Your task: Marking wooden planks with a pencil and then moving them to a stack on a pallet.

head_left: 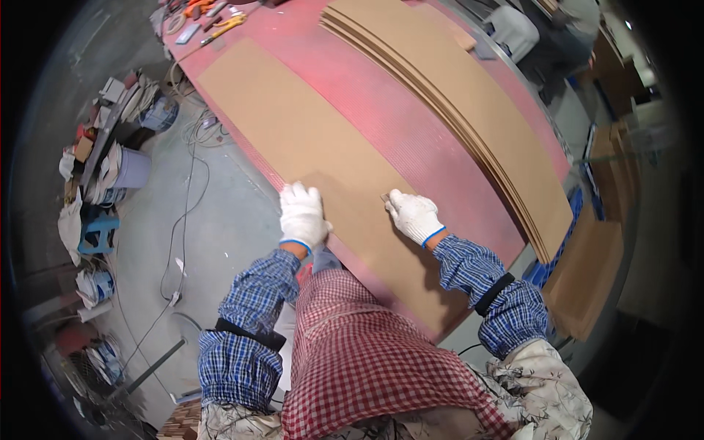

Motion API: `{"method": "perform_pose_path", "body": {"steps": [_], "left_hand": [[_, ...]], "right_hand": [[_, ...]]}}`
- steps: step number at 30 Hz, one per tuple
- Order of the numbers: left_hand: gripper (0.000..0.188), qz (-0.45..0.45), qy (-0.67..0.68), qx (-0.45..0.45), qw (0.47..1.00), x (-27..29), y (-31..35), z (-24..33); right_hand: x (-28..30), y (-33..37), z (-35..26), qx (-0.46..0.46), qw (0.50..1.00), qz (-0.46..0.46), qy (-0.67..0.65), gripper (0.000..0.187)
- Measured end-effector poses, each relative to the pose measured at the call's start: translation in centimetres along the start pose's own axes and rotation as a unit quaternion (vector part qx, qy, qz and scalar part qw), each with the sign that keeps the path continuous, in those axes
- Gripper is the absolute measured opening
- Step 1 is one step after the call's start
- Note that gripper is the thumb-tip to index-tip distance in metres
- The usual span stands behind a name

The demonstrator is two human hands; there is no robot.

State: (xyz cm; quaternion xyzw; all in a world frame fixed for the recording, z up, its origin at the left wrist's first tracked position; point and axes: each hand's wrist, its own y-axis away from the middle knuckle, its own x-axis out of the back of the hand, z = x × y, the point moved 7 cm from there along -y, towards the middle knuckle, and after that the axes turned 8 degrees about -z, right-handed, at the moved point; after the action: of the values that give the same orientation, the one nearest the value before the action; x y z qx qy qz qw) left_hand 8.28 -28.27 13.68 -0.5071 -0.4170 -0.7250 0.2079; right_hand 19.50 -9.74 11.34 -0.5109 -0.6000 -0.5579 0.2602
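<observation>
White knit covered the fingers (396, 198) of the right hand (413, 215), which were drawn together and pinched on a small tan piece (384, 197), too little of it showing to name; they stood over the face of a long tan board (293, 110), near its right-hand edge. Across from them, at the left-hand edge, the gloved left hand (302, 214) rested with its fingers side by side and bent downward, though whether they gripped the edge from below was hidden. The board lay flat beneath both hands, its long axis slanting from the upper left, well ahead of the fingers, to the lower right beside the right forearm; the left hand was nearer its far end, the right hand nearer its close end. Under it spread the pinkish-red tabletop (352, 95), which also bore, farther right and apart from the board, a stack of similar boards (469, 95) and, at the far left corner, a yellow-handled tool (226, 28) among smaller items. Past the tabletop, a lavender bucket (132, 169) and a blue stool (99, 235) stood on the grey floor (227, 198) to the left
</observation>
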Motion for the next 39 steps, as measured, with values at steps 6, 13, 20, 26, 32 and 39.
{"method": "perform_pose_path", "body": {"steps": [6,13,20,26,32,39], "left_hand": [[0.070,-0.032,0.037,-0.046,0.998,-1.5,1.6,0.4],[0.048,0.009,0.090,-0.072,0.993,0.1,3.8,-0.3],[0.052,0.016,0.118,-0.104,0.987,-0.4,6.4,0.1],[0.039,0.071,0.111,-0.092,0.987,0.8,9.3,-0.4],[0.036,0.072,0.136,-0.128,0.980,2.2,10.5,-0.7],[0.042,0.048,0.169,-0.085,0.981,0.7,9.7,-0.4]], "right_hand": [[4.4,-11.1,-5.7,0.037,0.999,0.021,-0.011,0.023],[10.6,-25.9,-14.4,0.051,0.998,0.035,0.002,0.025],[15.2,-36.5,-19.3,0.016,0.999,0.041,-0.004,0.030],[17.5,-42.2,-23.8,0.028,0.998,0.049,0.033,0.033],[18.4,-44.2,-24.4,0.002,0.999,0.011,0.042,0.040],[16.6,-36.3,-21.7,0.025,0.999,0.012,0.028,0.036]]}}
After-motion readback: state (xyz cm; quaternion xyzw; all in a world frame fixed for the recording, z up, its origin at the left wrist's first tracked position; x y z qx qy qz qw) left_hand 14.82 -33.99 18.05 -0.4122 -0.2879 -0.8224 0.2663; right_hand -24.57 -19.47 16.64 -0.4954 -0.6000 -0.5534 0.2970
